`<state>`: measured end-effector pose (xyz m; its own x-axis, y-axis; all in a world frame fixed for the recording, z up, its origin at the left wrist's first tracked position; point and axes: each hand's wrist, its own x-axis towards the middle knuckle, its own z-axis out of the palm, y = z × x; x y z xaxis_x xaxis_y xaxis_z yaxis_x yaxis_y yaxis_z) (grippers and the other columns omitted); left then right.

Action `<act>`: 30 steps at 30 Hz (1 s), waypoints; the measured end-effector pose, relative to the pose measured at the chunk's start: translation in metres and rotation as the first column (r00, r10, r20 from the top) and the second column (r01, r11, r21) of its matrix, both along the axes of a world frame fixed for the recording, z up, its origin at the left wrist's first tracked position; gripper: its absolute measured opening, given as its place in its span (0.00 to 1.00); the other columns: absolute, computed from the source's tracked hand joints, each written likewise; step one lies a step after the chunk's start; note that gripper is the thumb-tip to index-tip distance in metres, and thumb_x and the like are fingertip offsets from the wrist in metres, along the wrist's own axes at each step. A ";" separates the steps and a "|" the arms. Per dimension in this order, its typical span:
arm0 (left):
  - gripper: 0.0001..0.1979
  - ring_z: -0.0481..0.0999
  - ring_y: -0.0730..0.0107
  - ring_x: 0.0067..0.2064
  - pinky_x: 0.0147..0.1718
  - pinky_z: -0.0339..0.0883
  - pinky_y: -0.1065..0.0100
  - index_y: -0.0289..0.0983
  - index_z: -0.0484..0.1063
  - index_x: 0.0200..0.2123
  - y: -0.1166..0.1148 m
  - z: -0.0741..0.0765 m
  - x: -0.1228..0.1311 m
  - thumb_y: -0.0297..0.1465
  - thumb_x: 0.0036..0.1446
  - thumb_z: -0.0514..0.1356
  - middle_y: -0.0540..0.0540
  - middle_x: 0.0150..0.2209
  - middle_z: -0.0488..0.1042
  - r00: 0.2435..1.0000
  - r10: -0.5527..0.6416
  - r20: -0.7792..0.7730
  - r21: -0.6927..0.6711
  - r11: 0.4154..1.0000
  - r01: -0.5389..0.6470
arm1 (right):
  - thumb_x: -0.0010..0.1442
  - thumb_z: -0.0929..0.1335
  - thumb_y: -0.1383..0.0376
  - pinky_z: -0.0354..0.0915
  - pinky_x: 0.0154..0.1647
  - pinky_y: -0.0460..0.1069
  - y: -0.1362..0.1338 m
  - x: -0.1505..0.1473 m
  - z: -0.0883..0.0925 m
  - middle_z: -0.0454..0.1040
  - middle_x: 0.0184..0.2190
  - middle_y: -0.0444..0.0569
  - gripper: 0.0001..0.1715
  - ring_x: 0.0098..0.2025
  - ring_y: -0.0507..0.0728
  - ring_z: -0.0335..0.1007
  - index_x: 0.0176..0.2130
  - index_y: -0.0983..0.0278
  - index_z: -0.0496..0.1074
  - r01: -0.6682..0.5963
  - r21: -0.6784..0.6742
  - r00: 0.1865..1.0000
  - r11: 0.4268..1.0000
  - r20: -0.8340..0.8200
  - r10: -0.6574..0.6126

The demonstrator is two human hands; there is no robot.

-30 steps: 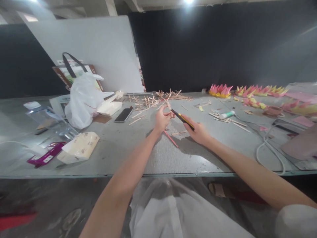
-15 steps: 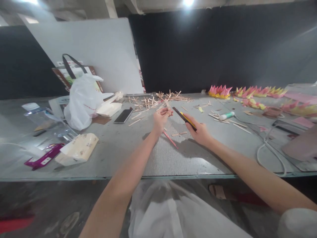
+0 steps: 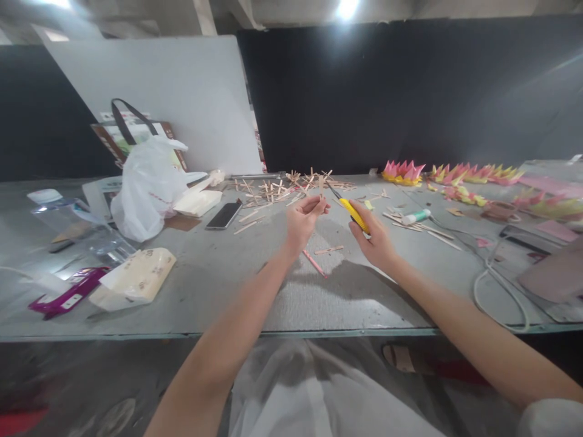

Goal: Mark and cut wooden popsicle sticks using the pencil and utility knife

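Head view: the left hand [image 3: 306, 221] pinches a stick [image 3: 321, 186]; the right hand [image 3: 377, 241], apart, grips a knife [image 3: 352, 212] to its right. That stick seems unfinished (whether the far heap of sticks [image 3: 274, 192] is done, unclear).

A white plastic bag [image 3: 143, 191] near a dark phone [image 3: 224, 215], a clear bottle [image 3: 98, 235] just beside a cream packet [image 3: 141, 279].

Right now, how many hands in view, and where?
2. Left hand: over the table's middle, pinching a wooden stick. Right hand: to its right, gripping a yellow-and-black utility knife. No other hand shows.
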<state>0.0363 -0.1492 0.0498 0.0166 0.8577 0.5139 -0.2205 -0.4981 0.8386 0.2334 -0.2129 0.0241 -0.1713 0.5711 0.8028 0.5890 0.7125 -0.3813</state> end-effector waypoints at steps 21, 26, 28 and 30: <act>0.17 0.82 0.65 0.35 0.40 0.77 0.61 0.39 0.83 0.39 0.003 -0.001 -0.002 0.46 0.56 0.72 0.44 0.35 0.84 1.000 -0.007 0.019 0.032 0.999 0.006 | 0.76 0.62 0.58 0.68 0.39 0.52 -0.003 0.004 0.003 0.69 0.35 0.49 0.27 0.34 0.56 0.67 0.69 0.58 0.69 -0.010 0.021 0.998 1.000 0.059 0.009; 0.16 0.81 0.67 0.33 0.39 0.76 0.61 0.38 0.82 0.37 0.004 -0.002 -0.002 0.45 0.56 0.72 0.44 0.35 0.84 1.000 0.016 -0.003 0.034 0.999 -0.016 | 0.76 0.61 0.56 0.70 0.40 0.52 -0.003 0.004 0.002 0.69 0.35 0.50 0.28 0.34 0.56 0.68 0.69 0.59 0.69 -0.006 -0.005 0.998 1.000 0.061 0.006; 0.17 0.81 0.67 0.32 0.38 0.76 0.62 0.38 0.82 0.37 0.005 -0.002 -0.002 0.46 0.55 0.72 0.44 0.35 0.84 1.000 0.019 0.000 0.036 0.999 -0.019 | 0.76 0.61 0.56 0.70 0.40 0.52 -0.003 0.003 0.002 0.69 0.35 0.50 0.28 0.34 0.56 0.68 0.69 0.59 0.69 -0.003 -0.006 0.998 1.000 0.061 0.003; 0.18 0.81 0.67 0.32 0.38 0.76 0.62 0.38 0.82 0.37 0.005 -0.002 -0.001 0.47 0.54 0.73 0.44 0.35 0.84 1.000 0.017 0.006 0.037 0.999 -0.018 | 0.76 0.61 0.55 0.70 0.40 0.52 -0.004 0.003 0.002 0.69 0.35 0.50 0.28 0.34 0.56 0.68 0.69 0.59 0.69 0.002 -0.008 0.998 1.000 0.061 -0.001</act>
